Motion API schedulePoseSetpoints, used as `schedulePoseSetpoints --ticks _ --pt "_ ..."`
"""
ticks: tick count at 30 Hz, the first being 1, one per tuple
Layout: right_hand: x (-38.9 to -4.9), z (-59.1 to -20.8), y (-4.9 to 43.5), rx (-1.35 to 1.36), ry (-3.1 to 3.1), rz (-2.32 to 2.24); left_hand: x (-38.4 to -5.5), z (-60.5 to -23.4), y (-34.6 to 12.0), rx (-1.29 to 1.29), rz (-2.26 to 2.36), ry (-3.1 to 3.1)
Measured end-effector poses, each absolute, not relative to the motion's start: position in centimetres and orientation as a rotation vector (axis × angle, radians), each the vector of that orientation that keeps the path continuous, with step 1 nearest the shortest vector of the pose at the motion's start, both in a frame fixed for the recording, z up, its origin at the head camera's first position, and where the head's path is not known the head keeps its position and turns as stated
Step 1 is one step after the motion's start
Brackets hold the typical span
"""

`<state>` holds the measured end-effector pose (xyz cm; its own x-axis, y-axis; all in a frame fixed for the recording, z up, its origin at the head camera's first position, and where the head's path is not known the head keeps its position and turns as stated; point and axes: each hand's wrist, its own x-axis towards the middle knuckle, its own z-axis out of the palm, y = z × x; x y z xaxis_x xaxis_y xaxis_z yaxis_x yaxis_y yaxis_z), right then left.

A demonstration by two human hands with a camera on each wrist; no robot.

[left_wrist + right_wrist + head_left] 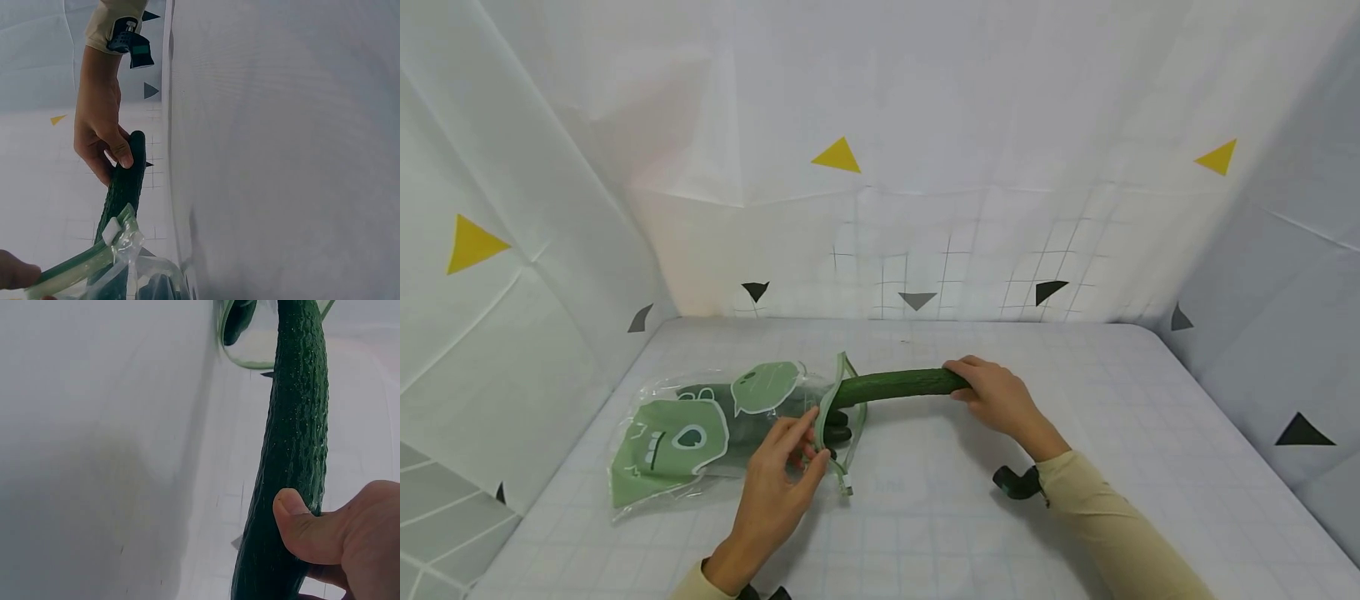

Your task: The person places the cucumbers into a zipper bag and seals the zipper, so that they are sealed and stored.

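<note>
A long dark green cucumber (902,384) has its left end inside the mouth of a clear zip bag (722,417) printed with green cartoon faces. Its other end is gripped by my right hand (1000,396), thumb across the bumpy skin in the right wrist view. My left hand (778,471) pinches the near side of the bag's green-edged rim, and the mouth stands open. Other dark green cucumbers (837,427) show just inside that mouth. In the left wrist view, the zip edge (75,269) runs from my left fingertips toward a white slider (111,231).
The bag lies on a white table (925,533) with a faint grid. White sheets hang behind and at both sides, marked with yellow triangles (838,156) and dark triangles (1051,291). A black wrist camera (1017,482) sits at my right cuff.
</note>
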<state>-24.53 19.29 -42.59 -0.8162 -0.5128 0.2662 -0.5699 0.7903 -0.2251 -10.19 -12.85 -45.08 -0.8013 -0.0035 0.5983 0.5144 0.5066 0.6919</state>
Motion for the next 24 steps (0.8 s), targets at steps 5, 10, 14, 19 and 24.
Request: schedulePoseSetpoints --ticks 5,10,14,19,24 --pt "-24.5 -42.7 18.2 0.869 -2.791 0.443 -10.2 -45.0 -12.8 -0.415 -1.268 -2.217" --pt "-24.3 -42.8 17.1 0.864 -2.808 0.448 -10.2 -44.9 -12.8 -0.415 -1.263 -2.219" --pt "-24.1 -42.9 16.1 0.856 -2.829 0.446 -10.2 -44.8 -12.9 -0.42 -1.261 -2.214" --pt "-23.6 -43.1 14.7 0.874 -2.846 0.423 -10.2 -44.9 -12.9 -0.422 -1.264 -2.213" --pt "-23.3 -43.4 13.3 0.899 -2.842 0.426 -10.1 -44.9 -12.8 -0.415 -1.273 -2.215"
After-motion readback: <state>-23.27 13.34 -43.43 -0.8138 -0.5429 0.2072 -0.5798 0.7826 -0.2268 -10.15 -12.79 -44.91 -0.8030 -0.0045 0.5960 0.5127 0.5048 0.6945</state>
